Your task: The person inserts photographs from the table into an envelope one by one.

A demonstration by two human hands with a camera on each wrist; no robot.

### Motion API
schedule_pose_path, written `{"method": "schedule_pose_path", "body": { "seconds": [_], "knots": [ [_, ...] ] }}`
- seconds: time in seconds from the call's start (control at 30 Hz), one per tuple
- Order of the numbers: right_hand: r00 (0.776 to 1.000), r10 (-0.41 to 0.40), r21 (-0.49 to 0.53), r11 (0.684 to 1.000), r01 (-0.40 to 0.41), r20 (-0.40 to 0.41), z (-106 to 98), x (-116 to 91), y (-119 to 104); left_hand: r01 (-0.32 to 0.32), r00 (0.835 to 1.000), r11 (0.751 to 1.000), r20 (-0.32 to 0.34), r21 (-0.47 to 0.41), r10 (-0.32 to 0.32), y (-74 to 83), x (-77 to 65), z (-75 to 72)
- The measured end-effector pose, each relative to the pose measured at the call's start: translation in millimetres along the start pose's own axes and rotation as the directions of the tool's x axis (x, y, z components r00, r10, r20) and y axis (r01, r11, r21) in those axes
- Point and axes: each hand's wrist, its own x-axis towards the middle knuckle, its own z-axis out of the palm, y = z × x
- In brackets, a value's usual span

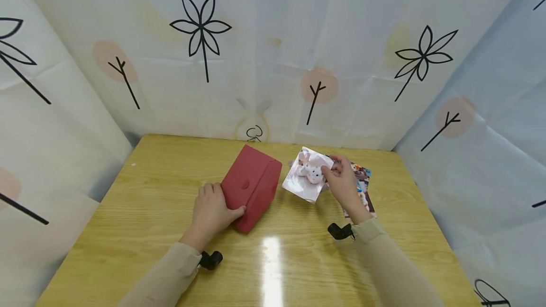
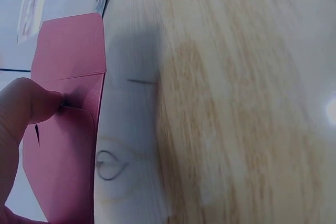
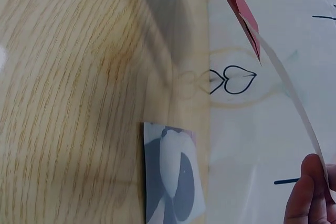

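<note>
Because the right hand (image 1: 342, 185) intervenes, photos (image 1: 363, 186) lie half-hidden.

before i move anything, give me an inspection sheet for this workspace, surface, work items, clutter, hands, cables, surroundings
Surface: yellowish wood-grain table, bright glare streak on the near side
Work items: red paper envelope, held tilted; glossy white paper print showing plush toys; colourful paper prints lying on the table
Clutter: tiny pale speck near the table's left edge
Hands: left hand grips the envelope; right hand pinches the white print's right edge
Cables: nothing seen
Surroundings: white sheet walls with black line-drawn flowers
</note>
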Motion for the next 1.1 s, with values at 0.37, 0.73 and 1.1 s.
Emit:
{"method": "schedule_pose_path", "body": {
  "seconds": [0.37,0.73,1.1],
  "knots": [
    [1.0,-0.025,0.033,0.999,0.025,-0.006,7,0,-5,0.013,1.0,1.0,0.0,0.015,-0.013,5.2,-1.0,0.7],
    [1.0,-0.006,0.048,0.999,0.005,0.022,6,-3,-2,-0.004,1.0,1.0,-0.009,0.022,0.004,7.0,-7.2,8.5],
    [1.0,-0.012,0.049,0.999,0.011,0.026,7,-16,-35,-0.024,0.999,0.999,-0.035,0.039,0.025,13.1,-6.0,8.4]
  ]
}}
